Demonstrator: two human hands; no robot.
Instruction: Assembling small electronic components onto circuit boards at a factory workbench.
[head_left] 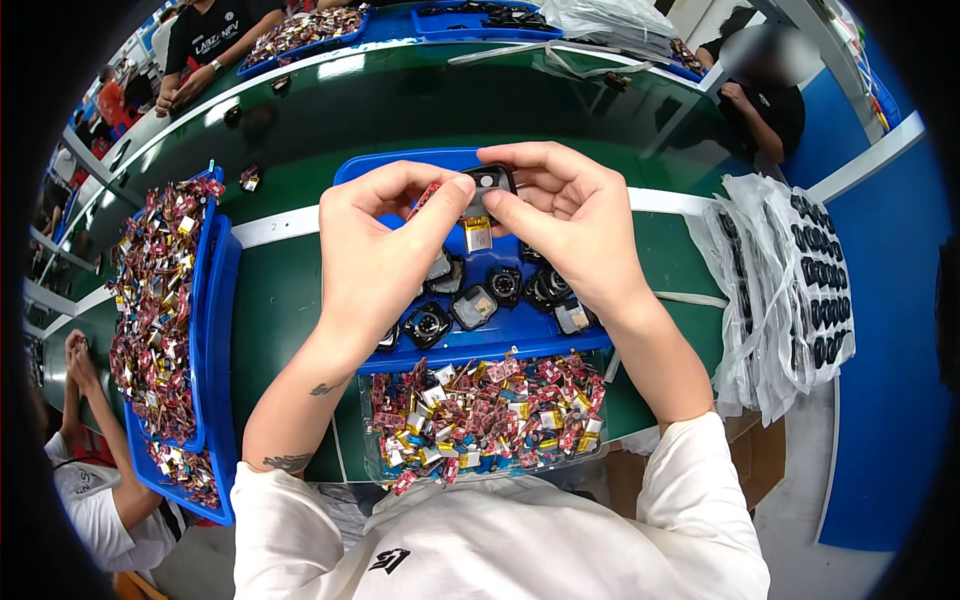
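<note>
Both my hands meet over a blue tray (460, 350). Between the fingertips of my right hand (583, 220) is a black watch case (500, 177), its open side turned toward me. My left hand (372, 240) pinches a small red circuit board (423, 200) at the left of the case. Below my thumbs hangs a silver battery (479, 237) with yellow tape; my fingers hide how it joins the board. Several black watch cases (475, 307) lie in the tray. Nearer my body, a clear container (372, 455) holds a heap of red boards with batteries (490, 410).
Blue bins (222, 320) heaped with boards stand at the left. Stacked white plastic trays (750, 300) with black parts are on the right. A green conveyor belt (400, 110) crosses beyond a white rail (275, 228). Other people sit across it and at the lower left.
</note>
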